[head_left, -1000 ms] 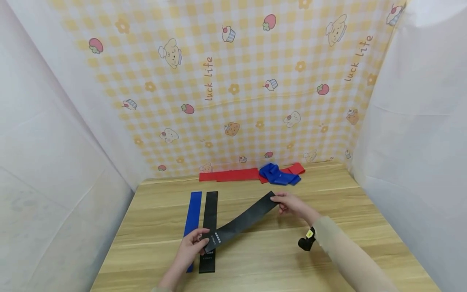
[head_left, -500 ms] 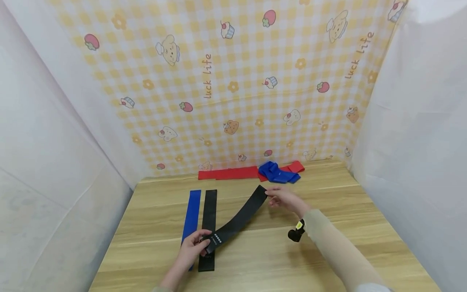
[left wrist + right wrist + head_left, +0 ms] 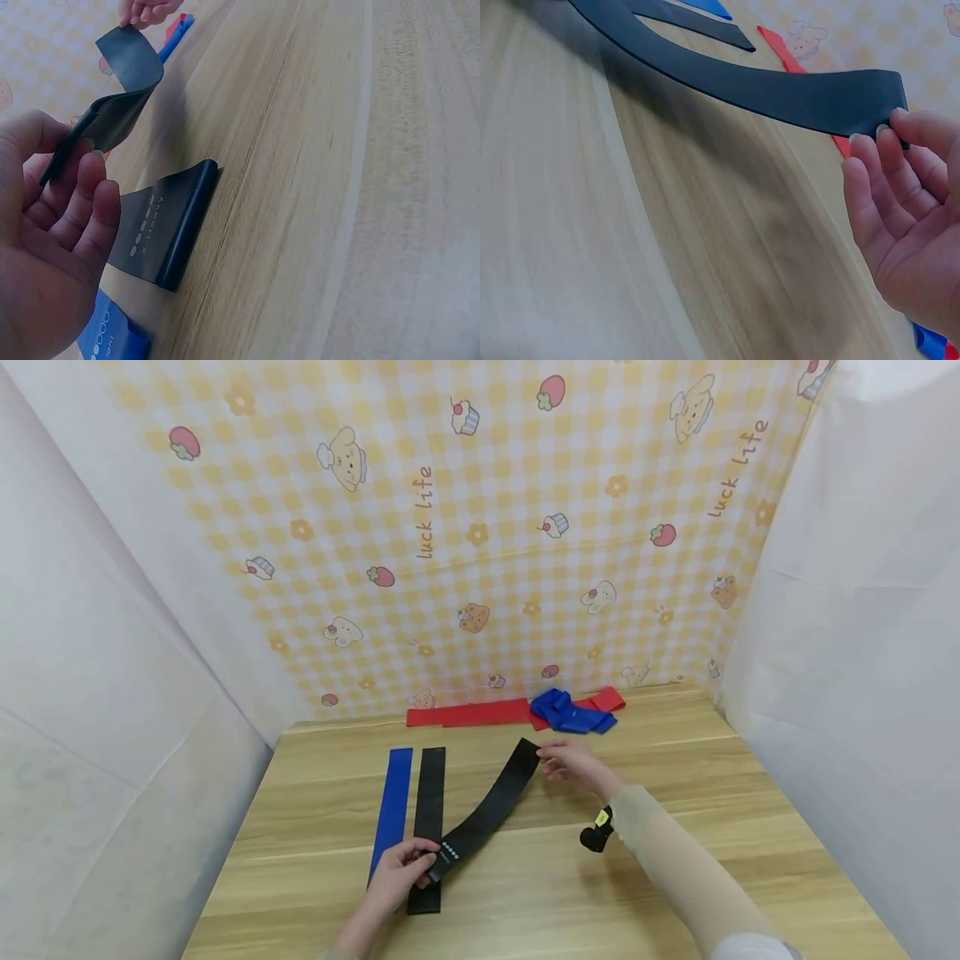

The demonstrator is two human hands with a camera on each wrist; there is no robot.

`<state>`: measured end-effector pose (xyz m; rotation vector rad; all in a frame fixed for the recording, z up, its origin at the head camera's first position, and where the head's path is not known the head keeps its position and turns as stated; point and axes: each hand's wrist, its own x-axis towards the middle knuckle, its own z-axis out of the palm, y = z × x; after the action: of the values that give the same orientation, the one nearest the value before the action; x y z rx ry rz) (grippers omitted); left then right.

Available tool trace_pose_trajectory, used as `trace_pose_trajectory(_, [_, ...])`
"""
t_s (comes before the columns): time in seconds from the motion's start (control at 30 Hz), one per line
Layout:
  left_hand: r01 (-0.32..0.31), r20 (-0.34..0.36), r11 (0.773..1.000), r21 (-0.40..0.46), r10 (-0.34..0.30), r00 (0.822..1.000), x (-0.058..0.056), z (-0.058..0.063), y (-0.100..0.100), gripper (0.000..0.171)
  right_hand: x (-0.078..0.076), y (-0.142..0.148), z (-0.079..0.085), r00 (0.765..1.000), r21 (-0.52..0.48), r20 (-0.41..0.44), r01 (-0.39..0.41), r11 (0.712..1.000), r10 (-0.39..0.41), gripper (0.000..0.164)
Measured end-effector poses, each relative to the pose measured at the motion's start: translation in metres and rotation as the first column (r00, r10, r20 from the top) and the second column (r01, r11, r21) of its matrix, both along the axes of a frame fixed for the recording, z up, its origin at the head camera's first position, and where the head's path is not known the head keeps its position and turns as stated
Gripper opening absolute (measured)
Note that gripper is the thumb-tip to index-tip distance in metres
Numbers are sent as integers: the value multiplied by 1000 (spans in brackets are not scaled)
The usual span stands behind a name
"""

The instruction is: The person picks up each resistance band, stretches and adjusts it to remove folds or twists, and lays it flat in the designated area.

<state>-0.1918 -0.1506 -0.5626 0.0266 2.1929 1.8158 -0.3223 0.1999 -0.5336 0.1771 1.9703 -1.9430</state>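
Woodgrain table [image 3: 540,893] under held black band [image 3: 489,811] | checked backdrop [image 3: 457,552] | white side sheets [image 3: 847,627]

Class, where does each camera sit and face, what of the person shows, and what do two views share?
Head: worn on the head, facing forward and down at the table and backdrop; left hand, right hand and sleeves show.
Left wrist: on that wrist, looking past the left hand along the held black band; both hands show.
Right wrist: on that wrist, looking across the table at the same band; only the right hand shows.
Shared by both wrist views: the held black band.
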Motion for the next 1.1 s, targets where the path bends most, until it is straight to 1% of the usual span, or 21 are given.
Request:
trace_pose_trajectory(0.13, [-11,-15,1000,-3,11,1000,3,0,0,19,-5,-5,0,1000,20,-9,22,1000,-22,32])
trace_pose_trajectory(0.3, [-7,-35,1000,8,8,999,5,-3,0,18,-10,-15,0,998,32,-33,53,998,-52,29])
trace_pose_trajectory(0.53, [8,-24,999,33,-7,1000,5,-6,-1,18,-14,-25,0,996,51,-81,42,998,-38,30])
trace_pose_trajectory(0.6, [16,-15,999,44,-16,1000,5,-2,0,18,-15,-25,1,996,62,-84,46,997,-41,31])
trace_pose_trajectory(0.73, [41,-10,999,35,-41,999,9,16,2,18,-17,-29,4,996,50,-80,30,998,-25,33])
trace_pose_trajectory(0.77, [45,-14,998,36,-45,999,10,17,2,17,-17,-30,6,997,44,-81,23,999,-19,33])
trace_pose_trajectory(0.83, [55,-22,998,32,-54,998,10,15,1,18,-18,-33,9,997,34,-82,17,999,-14,32])
trace_pose_trajectory(0.97, [68,-36,996,53,-66,997,8,0,-2,18,-25,-40,11,996,18,-93,17,1000,-15,29])
trace_pose_trajectory(1.1, [82,-32,995,47,-81,996,8,-3,-2,18,-31,-48,12,995,16,-97,23,1000,-21,27])
